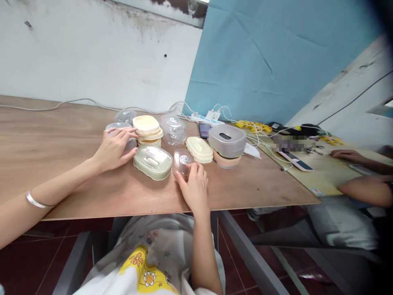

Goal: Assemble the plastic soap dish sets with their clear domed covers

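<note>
My left hand (114, 148) curls around a small clear round container (121, 135) at the left of the group, fingers wrapped over its top and side. My right hand (194, 185) rests on the wooden table (61, 143) with its fingertips on another small clear round container (183, 160) that has a sticker on its lid. Between the hands lies a pale green oval lidded box (152, 162). Behind it stands a stack of cream lids (147, 130) and a stack of clear containers (173, 130).
A cream oval lid stack (199, 149) and a grey oval box (227, 140) on a pink base sit to the right. A power strip (206, 119) and cables lie at the back. Another person's arms (362, 172) rest on the adjoining table at right.
</note>
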### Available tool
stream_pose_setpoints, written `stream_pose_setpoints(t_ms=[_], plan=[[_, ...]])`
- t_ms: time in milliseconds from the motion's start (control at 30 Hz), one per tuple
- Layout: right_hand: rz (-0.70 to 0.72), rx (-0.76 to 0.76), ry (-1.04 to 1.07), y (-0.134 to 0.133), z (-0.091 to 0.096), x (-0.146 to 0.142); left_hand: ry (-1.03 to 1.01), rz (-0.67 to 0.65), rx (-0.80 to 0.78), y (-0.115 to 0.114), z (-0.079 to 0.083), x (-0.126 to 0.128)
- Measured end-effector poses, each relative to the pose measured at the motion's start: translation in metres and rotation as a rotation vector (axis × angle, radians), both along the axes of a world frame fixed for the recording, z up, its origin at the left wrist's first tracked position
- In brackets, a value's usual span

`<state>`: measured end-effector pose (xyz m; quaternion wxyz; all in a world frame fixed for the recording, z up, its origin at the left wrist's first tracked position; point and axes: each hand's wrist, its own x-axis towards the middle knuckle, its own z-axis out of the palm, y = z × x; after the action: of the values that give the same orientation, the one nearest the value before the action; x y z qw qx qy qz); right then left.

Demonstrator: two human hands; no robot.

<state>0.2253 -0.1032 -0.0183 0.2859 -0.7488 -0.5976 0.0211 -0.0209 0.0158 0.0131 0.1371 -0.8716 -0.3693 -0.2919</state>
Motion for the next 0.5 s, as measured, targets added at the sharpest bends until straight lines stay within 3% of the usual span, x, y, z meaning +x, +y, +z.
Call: stream_pose_setpoints(t_ms=[500], plan=[[0.022,0.064,0.007,0.003,-0.007,0.002,0.11,0.011,0.014,0.01,0.004,0.009]])
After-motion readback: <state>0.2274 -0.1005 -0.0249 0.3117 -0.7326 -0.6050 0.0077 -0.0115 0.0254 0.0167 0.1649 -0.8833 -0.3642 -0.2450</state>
